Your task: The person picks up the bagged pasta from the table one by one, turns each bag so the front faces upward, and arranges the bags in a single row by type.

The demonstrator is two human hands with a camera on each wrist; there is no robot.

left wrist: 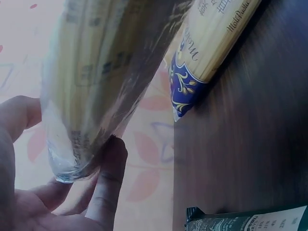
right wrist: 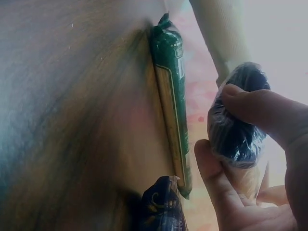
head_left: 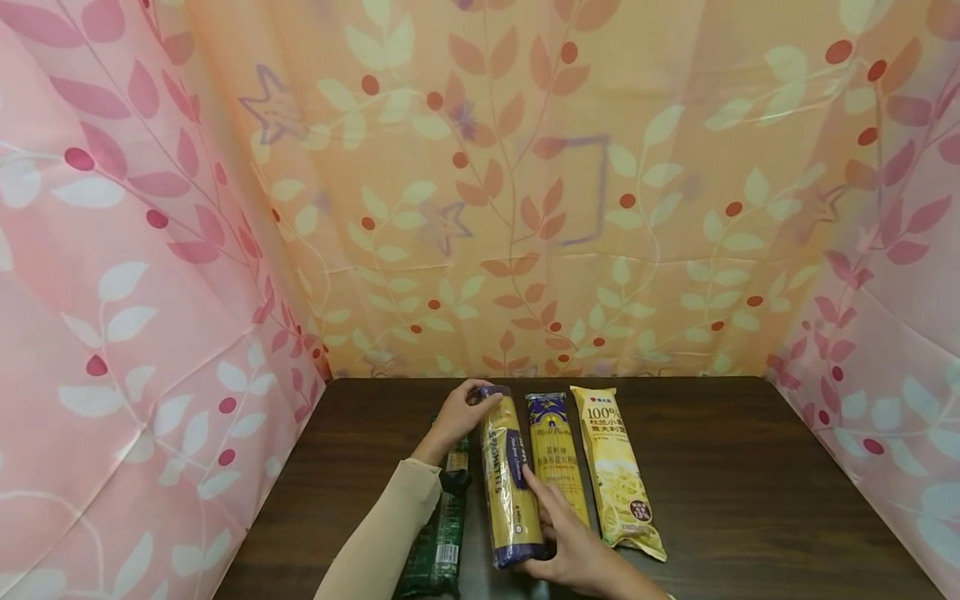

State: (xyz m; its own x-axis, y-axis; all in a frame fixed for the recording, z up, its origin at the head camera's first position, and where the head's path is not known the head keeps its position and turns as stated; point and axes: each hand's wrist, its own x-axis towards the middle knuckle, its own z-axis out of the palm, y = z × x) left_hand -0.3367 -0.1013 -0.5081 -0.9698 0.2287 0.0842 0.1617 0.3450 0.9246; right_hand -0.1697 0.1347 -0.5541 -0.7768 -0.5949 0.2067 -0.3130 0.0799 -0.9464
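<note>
A clear packet of spaghetti (head_left: 501, 521) with purple ends slants between both hands, raised off the table in the wrist views. At its far end, my left hand (head_left: 459, 419) grips it; thumb and fingers wrap round the end of the packet (left wrist: 84, 110) in the left wrist view. My right hand (head_left: 573, 546) holds the near end, thumb pressed on the dark wrapped tip (right wrist: 240, 137) and fingers underneath. Just right of it lies a blue-topped pasta packet (head_left: 551, 454). Partly hidden under my left forearm is a green packet (head_left: 442, 542).
A yellow pasta packet (head_left: 617, 467) lies at the right end of the row on the dark wooden table (head_left: 757, 492). Patterned curtain (head_left: 525, 208) rises behind the table's far edge and along both sides.
</note>
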